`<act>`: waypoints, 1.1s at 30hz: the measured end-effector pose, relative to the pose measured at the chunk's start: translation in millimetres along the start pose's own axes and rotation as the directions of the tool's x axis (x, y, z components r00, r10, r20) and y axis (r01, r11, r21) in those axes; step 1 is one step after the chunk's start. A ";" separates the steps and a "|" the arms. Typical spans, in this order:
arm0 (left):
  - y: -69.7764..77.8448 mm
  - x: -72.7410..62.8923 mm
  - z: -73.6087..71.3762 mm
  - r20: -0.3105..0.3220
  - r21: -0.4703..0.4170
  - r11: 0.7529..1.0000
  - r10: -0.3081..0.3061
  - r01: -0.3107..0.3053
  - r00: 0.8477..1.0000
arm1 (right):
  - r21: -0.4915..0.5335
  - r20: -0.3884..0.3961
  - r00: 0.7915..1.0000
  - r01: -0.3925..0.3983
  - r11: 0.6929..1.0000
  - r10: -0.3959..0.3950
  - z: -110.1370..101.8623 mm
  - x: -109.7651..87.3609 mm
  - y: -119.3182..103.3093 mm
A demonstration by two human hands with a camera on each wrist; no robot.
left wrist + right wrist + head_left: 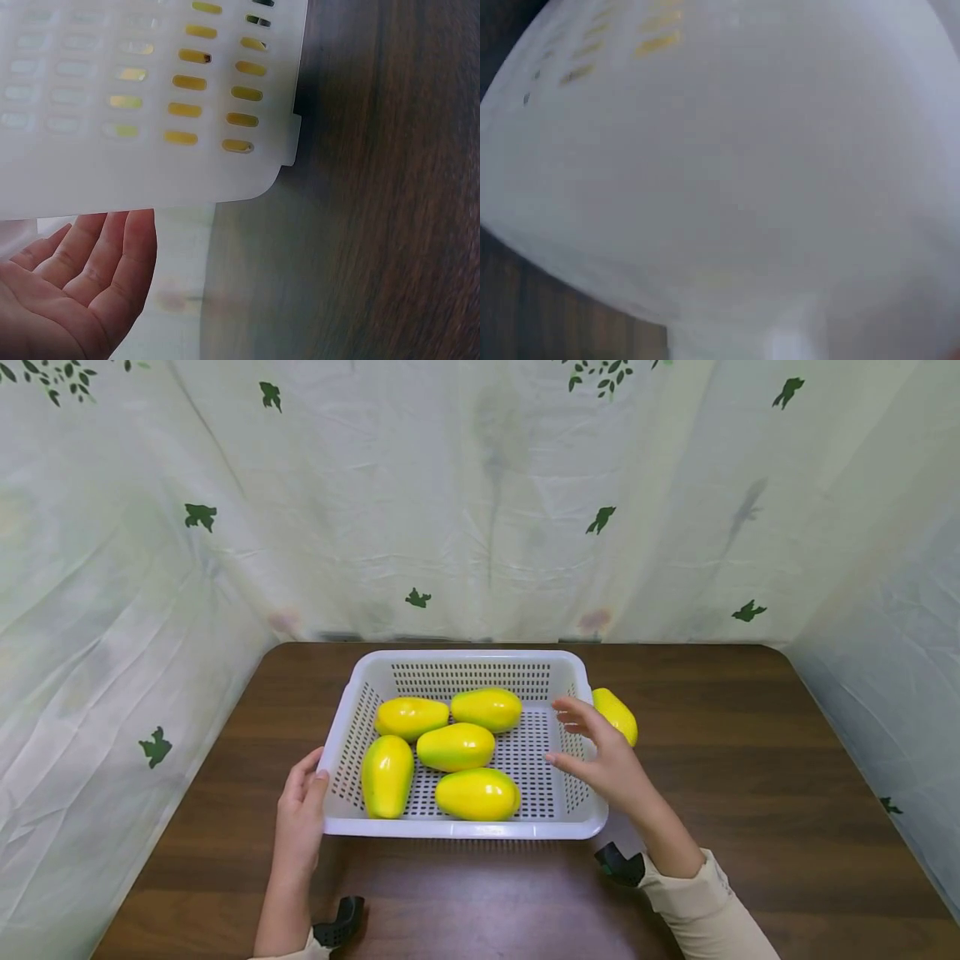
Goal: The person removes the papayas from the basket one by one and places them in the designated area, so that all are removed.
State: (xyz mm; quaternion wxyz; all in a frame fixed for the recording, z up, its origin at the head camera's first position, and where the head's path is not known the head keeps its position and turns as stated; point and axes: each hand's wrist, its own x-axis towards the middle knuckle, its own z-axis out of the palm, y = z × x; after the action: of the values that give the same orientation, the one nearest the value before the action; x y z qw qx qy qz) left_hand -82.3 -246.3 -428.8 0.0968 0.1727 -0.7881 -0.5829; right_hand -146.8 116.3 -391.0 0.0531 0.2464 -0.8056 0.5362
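A white perforated plastic basket (465,829) stands on the table, holding several glossy yellow papayas, one of them (477,794) near the front rim. My left hand (298,814) grips the basket's left rim, thumb at the top edge and fingers outside; the left wrist view shows the fingers (124,247) reaching under the rim. Over the right end of the basket hovers my right hand (607,760), thumb and fingers spread apart with nothing between them. Just outside the right wall, another papaya (617,717) lies partly behind that hand. The basket's wall (727,165) fills most of the blurred right wrist view.
The brown wooden table (735,760) extends to both sides of the basket. A pale curtain (480,510) with green leaf and bird prints hangs behind and along both sides. Black wrist mounts (621,865) sit by both sleeves.
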 end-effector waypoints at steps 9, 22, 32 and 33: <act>1.7 0.6 0.1 0.000 -0.019 1.000 0.002 -0.002 1.000 | 0.044 0.138 0.990 -0.049 0.998 0.042 26.7 8.2 -7.2; 1.8 1.2 0.8 0.002 -0.025 1.000 0.006 -0.006 1.000 | 0.016 0.320 0.939 -0.139 0.990 0.126 47.3 19.4 3.5; 0.7 0.9 1.5 -0.008 -0.030 0.999 -0.014 0.014 1.000 | 0.005 0.486 0.859 -0.191 0.982 0.165 49.1 20.3 9.8; 0.5 0.7 1.4 -0.009 -0.029 0.999 -0.013 0.013 1.000 | 0.006 0.497 0.852 -0.190 0.982 0.162 49.6 20.4 10.4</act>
State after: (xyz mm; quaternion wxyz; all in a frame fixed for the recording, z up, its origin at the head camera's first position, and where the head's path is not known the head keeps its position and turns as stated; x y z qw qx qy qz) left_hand -83.6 -245.2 -428.8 0.0992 0.1792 -0.7778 -0.5941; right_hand -160.5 68.4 -413.4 -0.2108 0.3018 -0.7964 0.4799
